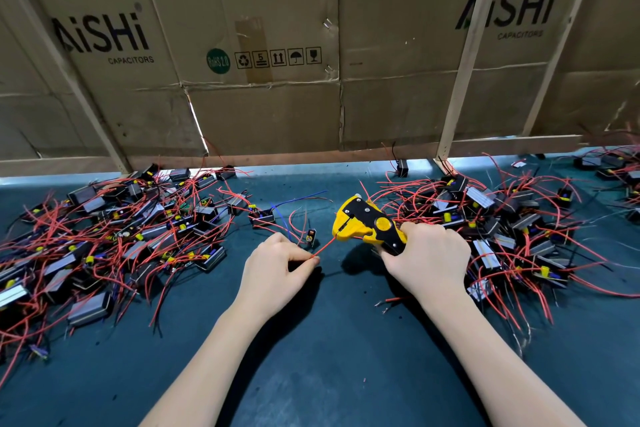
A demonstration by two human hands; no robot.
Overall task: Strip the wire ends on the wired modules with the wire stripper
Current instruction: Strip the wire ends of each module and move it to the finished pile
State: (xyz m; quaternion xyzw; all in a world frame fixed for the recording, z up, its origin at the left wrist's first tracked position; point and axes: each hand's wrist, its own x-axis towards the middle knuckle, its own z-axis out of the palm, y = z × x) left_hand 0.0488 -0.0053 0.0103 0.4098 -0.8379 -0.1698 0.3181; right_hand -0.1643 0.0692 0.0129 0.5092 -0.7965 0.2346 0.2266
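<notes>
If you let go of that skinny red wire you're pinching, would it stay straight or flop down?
Probably flop. The red wire looks thin, and it runs straight only between the left hand and the wire stripper. Loose wires in the left pile curl and bend. It likely feels very light, since fingertips alone hold it.

1. In front of you stands a wall of flattened cardboard boxes (263, 104), brown and creased, closing off the far edge of the bench
2. You can read "AiSHi CAPACITORS" printed in dark letters on the left panel (100, 35) and again on the right panel (509, 10)
3. Near the middle you see a green round RoHS 2.0 mark (218, 61) with a row of black handling symbols (278, 58) just beside it on the right
4. Pale wooden slats (462, 55) lean across the cardboard
5. Under everything lies a dark teal mat (311, 357), dotted with small bits of debris
</notes>
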